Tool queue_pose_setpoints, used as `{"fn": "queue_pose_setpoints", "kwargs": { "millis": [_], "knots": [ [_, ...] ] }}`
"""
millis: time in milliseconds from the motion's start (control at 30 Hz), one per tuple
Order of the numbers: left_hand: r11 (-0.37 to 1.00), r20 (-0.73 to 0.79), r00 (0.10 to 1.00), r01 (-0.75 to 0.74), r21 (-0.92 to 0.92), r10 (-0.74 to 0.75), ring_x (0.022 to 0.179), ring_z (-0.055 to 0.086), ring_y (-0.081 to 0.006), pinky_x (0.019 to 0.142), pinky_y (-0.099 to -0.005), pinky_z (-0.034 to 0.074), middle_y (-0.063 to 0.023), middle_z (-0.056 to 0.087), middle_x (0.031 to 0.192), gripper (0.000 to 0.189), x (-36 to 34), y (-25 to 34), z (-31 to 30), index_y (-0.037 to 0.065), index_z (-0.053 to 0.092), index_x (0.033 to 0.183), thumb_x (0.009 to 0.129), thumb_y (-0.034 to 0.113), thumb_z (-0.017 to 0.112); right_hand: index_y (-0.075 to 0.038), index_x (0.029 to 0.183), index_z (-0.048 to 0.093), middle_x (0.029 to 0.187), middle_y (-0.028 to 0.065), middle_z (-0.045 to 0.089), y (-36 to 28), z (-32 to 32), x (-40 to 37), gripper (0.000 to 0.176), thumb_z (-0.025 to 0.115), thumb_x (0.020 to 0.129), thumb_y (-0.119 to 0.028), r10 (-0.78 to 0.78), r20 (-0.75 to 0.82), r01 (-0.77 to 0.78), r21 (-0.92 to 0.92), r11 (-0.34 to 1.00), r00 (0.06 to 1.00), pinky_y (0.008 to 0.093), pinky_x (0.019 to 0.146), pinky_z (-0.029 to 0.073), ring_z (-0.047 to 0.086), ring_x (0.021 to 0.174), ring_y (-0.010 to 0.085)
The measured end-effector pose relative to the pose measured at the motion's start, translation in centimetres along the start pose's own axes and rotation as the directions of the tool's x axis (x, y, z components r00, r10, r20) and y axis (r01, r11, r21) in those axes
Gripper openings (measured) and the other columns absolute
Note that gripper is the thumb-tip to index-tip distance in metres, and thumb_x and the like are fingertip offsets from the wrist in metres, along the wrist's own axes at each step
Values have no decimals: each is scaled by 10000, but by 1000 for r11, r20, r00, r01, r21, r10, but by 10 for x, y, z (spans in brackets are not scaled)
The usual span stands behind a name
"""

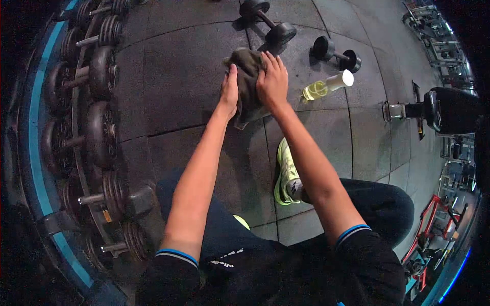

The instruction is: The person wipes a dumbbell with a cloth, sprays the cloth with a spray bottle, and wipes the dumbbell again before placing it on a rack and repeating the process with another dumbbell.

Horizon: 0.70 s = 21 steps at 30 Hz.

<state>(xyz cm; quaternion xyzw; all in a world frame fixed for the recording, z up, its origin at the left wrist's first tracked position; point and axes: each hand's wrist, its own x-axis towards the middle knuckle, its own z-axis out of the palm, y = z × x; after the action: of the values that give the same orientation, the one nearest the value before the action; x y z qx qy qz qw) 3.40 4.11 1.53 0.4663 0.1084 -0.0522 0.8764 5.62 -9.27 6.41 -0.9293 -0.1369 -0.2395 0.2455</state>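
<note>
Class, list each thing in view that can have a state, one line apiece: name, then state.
Dark fabric cloth: bunched, between left hand and right hand.
Clear, white-topped bottle: standing, yellow liquid inside, fill level unclear.
Larger black dumbbell: resting on dark tiled floor.
Smaller black dumbbell: resting on floor.
Round black dumbbells at left: racked.
Lime-yellow shoe: worn, lacing unclear.

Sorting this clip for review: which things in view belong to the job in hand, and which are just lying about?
Job:
dark fabric cloth, between left hand and right hand
probably clear white-topped bottle of yellow liquid

Apparently lying about:
larger black floor dumbbell
smaller black floor dumbbell
racked black dumbbells
</note>
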Motion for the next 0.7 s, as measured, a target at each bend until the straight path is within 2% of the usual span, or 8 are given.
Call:
{"fn": "queue_pose_setpoints", "kwargs": {
  "millis": [100,200,267,333,433,533,567,700],
  "knots": [
    [977,15,998,-53,-206,58,1311,448,-247,1100,-380,343,-147,495,1408,552,9,-3,6,-22,502,1336,1023,426,425,-90,1380,527,1414,89,539,-4,1,18,479,566,928,-240,-118,87,126,-91,988,989,507,1112,317,451,1337,364],
    [954,-103,994,2,-299,-34,1197,533,-223,1030,-390,413,-119,589,1258,352,12,10,9,29,579,1209,999,257,413,-100,1404,507,1436,79,525,-20,-6,-5,504,581,923,-230,-307,180,311,8,950,934,514,1131,285,440,1362,317],
    [957,-82,992,69,-283,-96,990,642,-219,889,-375,509,-74,664,1113,315,23,8,-5,63,613,1132,982,184,363,-111,1429,484,1466,67,497,-18,-14,-21,547,602,901,-195,-298,214,304,6,953,930,503,1150,254,423,1384,278],
    [992,-38,995,-95,-83,92,974,626,-178,853,-341,503,-64,663,1095,320,27,14,-4,60,616,1112,992,187,347,-110,1433,480,1478,58,484,-13,-26,-37,562,609,890,-181,-307,239,317,0,949,921,497,1157,244,418,1387,274],
    [949,-39,988,-135,284,153,988,604,-154,870,-326,482,-54,657,1068,341,21,15,1,51,619,1099,1022,246,350,-83,1424,467,1505,72,442,-11,-28,-43,695,715,799,-262,-317,238,321,23,947,918,515,1159,228,376,1413,287],
    [841,-49,980,-139,522,192,1018,602,-232,922,-358,454,-126,659,1089,437,29,24,-3,3,645,1080,1007,339,375,-56,1438,415,1527,101,396,-27,-37,-24,883,803,695,-334,-263,323,284,-19,959,909,544,1150,226,333,1429,308],
    [874,-57,983,-126,469,172,1066,592,-223,953,-350,440,-117,652,1149,537,28,28,-3,8,640,1166,1025,443,359,-51,1437,409,1527,103,393,-33,-34,-16,890,802,692,-337,-238,338,279,-79,957,910,547,1148,228,331,1429,309],
    [976,15,998,-56,213,54,1064,552,-147,971,-305,414,-37,613,1192,490,8,54,4,63,594,1242,1052,451,363,-44,1394,457,1514,91,413,-31,0,-3,784,748,705,-283,-283,296,349,-198,916,912,551,1139,248,349,1421,301]
  ]
}}
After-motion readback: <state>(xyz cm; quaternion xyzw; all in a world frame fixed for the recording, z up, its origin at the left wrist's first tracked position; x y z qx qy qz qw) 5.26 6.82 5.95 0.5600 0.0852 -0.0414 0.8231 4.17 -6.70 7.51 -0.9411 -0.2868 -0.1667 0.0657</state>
